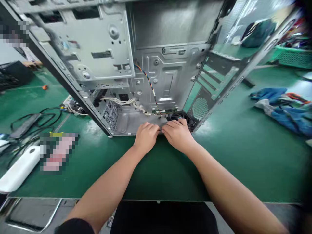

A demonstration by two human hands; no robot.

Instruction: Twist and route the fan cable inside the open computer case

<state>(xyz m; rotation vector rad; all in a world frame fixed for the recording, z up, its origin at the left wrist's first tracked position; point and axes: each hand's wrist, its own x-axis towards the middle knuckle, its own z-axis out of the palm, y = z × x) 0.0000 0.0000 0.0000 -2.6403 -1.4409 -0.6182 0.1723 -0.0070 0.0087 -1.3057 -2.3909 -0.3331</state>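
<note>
An open grey metal computer case (168, 70) stands on the green mat, its inside facing me. My left hand (146, 136) and my right hand (179, 134) rest side by side at the case's lower front edge, fingers curled down over the rim. The right fingertips touch a black round fan (182, 116) at the bottom of the case. A green circuit board strip (162, 112) lies just behind the hands. A twisted coloured wire (149, 84) runs down to it, and a bundle of white cables (126, 101) hangs to the left. What the fingers grip is hidden.
The green mat (231, 156) covers the table. Black cables (31, 123) and a white device (18, 169) lie at the left. Blue cloth (282, 105) lies at the right, a green basket (292, 55) behind it. A metal panel (31, 214) lies at the near left edge.
</note>
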